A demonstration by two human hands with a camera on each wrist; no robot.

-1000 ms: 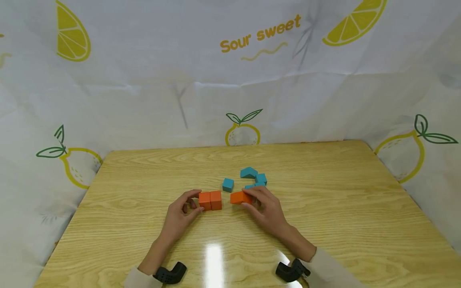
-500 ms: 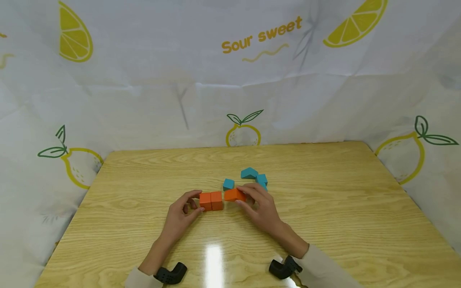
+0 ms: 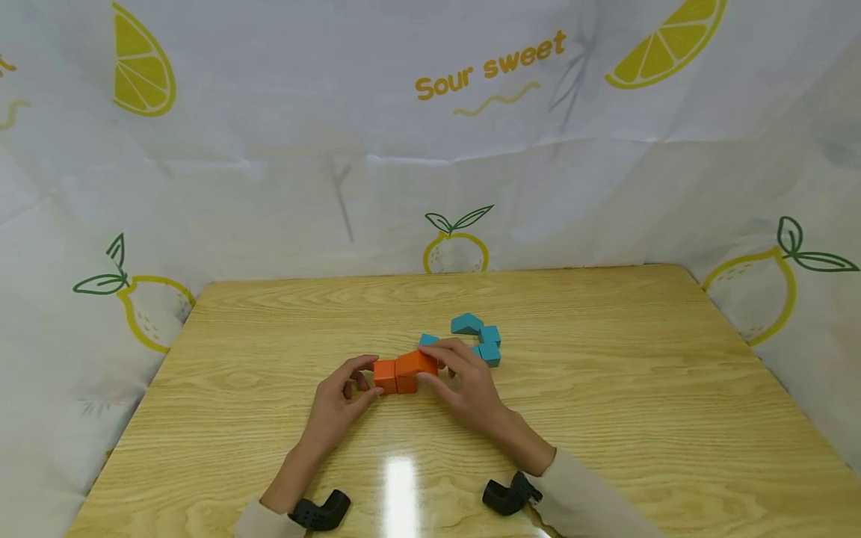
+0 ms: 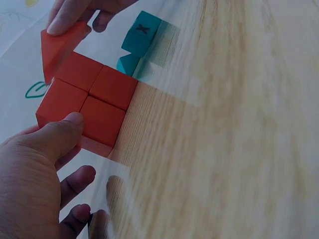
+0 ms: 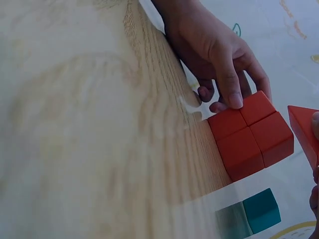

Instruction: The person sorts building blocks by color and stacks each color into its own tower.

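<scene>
My left hand (image 3: 338, 392) pinches a stack of orange cubes (image 3: 385, 377), thumb on the near side and fingers behind. In the left wrist view the stack of cubes (image 4: 92, 97) shows two columns, two high, pushed together, with the left thumb (image 4: 72, 119) at an upper cube. My right hand (image 3: 467, 381) pinches an orange triangular block (image 3: 418, 363) between thumb and fingers. From the right wrist, this triangular block (image 5: 301, 129) appears just above the stack's top, a thin gap between them. The right hand's far fingers are partly hidden.
Several blue blocks lie on the wooden table (image 3: 639, 388) behind and right of the stack, among them an arch-like one (image 3: 466, 323) and a cube (image 3: 489, 354). Another blue block (image 3: 428, 340) is partly covered by the right hand. A white lemon-print cloth (image 3: 303, 209) hangs behind.
My right hand has moved left and slightly up, carrying the triangular block from beside the stack to over its right column. My left hand stays on the stack.
</scene>
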